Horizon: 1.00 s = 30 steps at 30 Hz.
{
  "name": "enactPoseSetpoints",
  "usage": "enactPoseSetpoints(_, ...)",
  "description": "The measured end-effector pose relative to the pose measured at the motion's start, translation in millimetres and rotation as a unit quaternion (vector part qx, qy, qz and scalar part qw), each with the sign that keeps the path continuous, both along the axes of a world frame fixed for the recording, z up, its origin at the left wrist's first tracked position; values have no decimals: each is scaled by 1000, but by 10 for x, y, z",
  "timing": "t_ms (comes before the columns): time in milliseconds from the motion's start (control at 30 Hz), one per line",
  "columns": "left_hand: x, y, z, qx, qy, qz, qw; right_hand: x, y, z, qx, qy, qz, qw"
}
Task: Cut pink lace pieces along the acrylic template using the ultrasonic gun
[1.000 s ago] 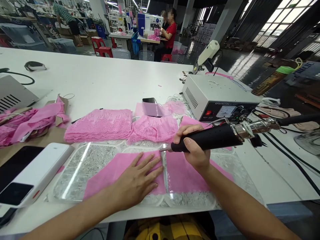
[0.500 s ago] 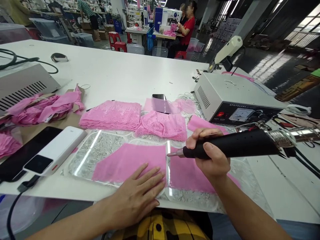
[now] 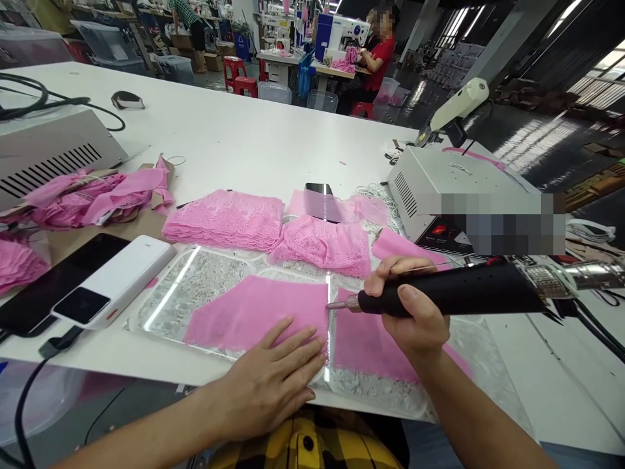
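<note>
My left hand lies flat, fingers spread, on a pink fabric piece with a slanted left edge. My right hand is wrapped round the black handle of an ultrasonic cutter, held almost level. Its tapered metal tip points left and meets the upper right edge of that piece, at a straight bright slot. Across the slot lies a second pink fabric piece, partly behind my right wrist. Both rest on a clear patterned sheet.
Behind the sheet sit a stack of pink lace pieces and a crumpled lace piece. A white power bank is at left. A generator box stands at right, with cables near the cutter. A person in red works beyond.
The view has shifted slightly, so the table things appear a little further right. The cutter's tip has slid slightly towards me along the fabric edge. My left hand stays flat in place.
</note>
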<state>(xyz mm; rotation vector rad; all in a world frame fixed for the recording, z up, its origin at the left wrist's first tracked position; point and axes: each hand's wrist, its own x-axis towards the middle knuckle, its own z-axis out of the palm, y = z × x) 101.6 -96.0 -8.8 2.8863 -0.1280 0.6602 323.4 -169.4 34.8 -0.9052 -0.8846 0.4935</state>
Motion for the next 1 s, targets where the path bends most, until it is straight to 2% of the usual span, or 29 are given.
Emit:
enactPoseSetpoints(200,-4,11,-24,8,3,-8,1000,-13,15,-9,10,-19,11,1000)
enactPoseSetpoints(367,-4,13,-4,8,-10,-19,1000,-5,-17,37,8,7,22,1000)
enactPoseSetpoints(700,-11,6,47,19,-9,-31,999,-71,-147,96,-5,37,107,994)
enactPoseSetpoints(1000,-15,-8,7,16,-7,-30,999,-69,-150,84,-9,34,115,993)
